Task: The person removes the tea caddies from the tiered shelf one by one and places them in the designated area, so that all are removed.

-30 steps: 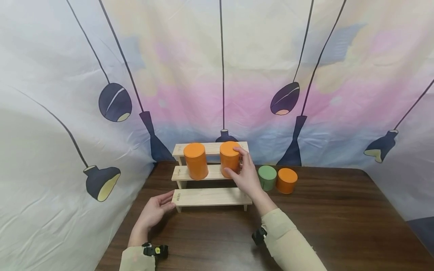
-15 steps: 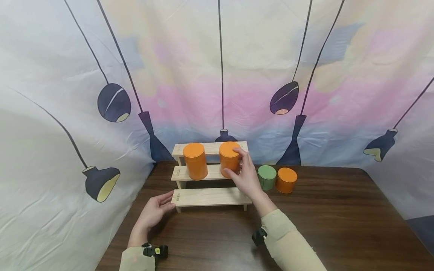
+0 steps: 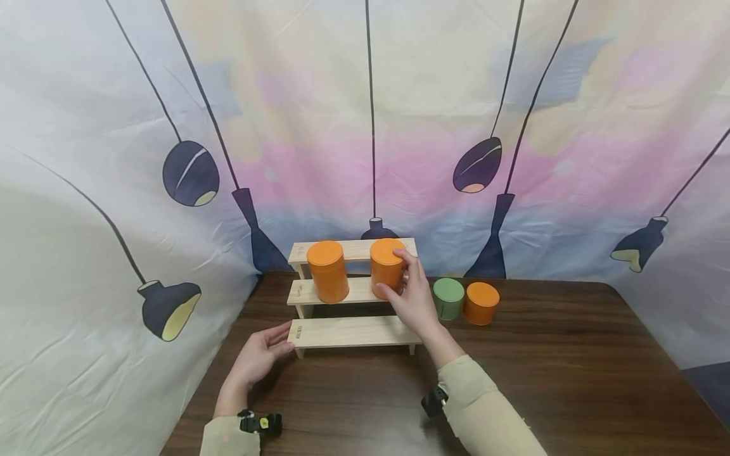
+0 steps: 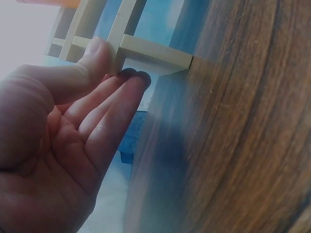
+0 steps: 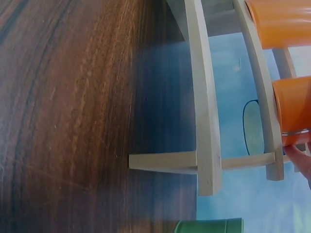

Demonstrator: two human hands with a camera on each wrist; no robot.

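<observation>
A three-step pale wooden display rack [image 3: 353, 332] stands on the table. My left hand [image 3: 256, 358] pinches the left end of its lowest step. In the left wrist view the thumb [image 4: 96, 52] lies on that step's end, with the other fingers [image 4: 121, 104] underneath. On the middle step, toward its right end, an upright tall orange canister [image 3: 384, 272] is held by my right hand [image 3: 415, 305], thumb at the front and fingertips at the lid. A matching orange canister [image 3: 328, 273] stands to its left on the same step. The right wrist view shows fingertips at the held canister's base.
Right of the rack, a short green tin [image 3: 448, 299] and a short orange tin [image 3: 481, 304] stand side by side on the dark wooden table [image 3: 547, 367]. A cloth backdrop [image 3: 433, 126] printed with lamps hangs close behind the rack.
</observation>
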